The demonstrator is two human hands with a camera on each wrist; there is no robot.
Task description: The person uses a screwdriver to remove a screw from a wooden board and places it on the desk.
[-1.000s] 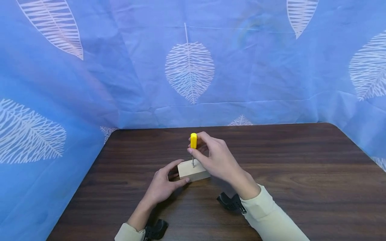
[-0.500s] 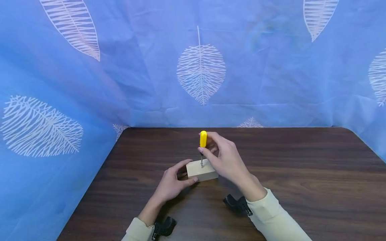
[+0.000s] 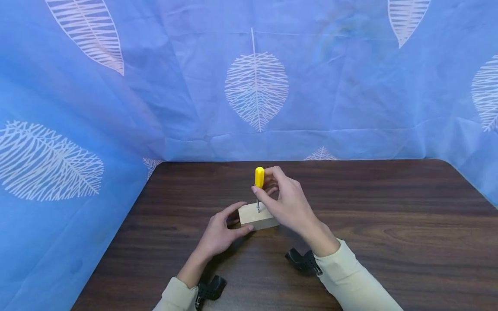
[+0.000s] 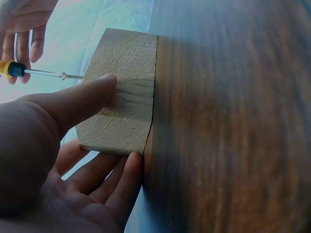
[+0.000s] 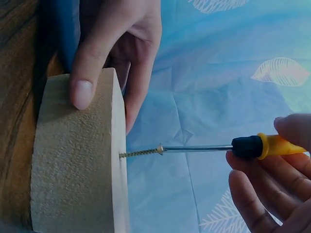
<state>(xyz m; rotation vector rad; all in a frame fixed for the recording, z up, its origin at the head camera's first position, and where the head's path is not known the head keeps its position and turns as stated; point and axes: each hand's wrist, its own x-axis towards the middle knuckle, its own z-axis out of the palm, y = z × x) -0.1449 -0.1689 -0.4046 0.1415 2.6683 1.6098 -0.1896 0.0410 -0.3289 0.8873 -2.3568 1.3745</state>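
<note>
On the table lies a pale wooden block [image 3: 253,214]. My left hand [image 3: 221,233] grips its left end, thumb on the near side and fingers round the far side. A screw [image 5: 141,153] stands in the block's top face with most of its thread showing. The screwdriver [image 3: 259,177], yellow-handled with a black collar, stands upright with its tip at the screw head. My right hand [image 3: 289,203] holds the handle between thumb and fingers. In the left wrist view the screwdriver's shaft [image 4: 43,73] lines up with the screw.
The dark wood-grain table [image 3: 369,224] reaches back to a blue cloth [image 3: 186,86] with white leaf prints. Black wrist devices [image 3: 303,261] sit under both forearms, close to the tabletop.
The whole head view has shifted, placing the hands a little further right than a second ago. Both hands keep their holds on the block and screwdriver; the screw shows no clear change.
</note>
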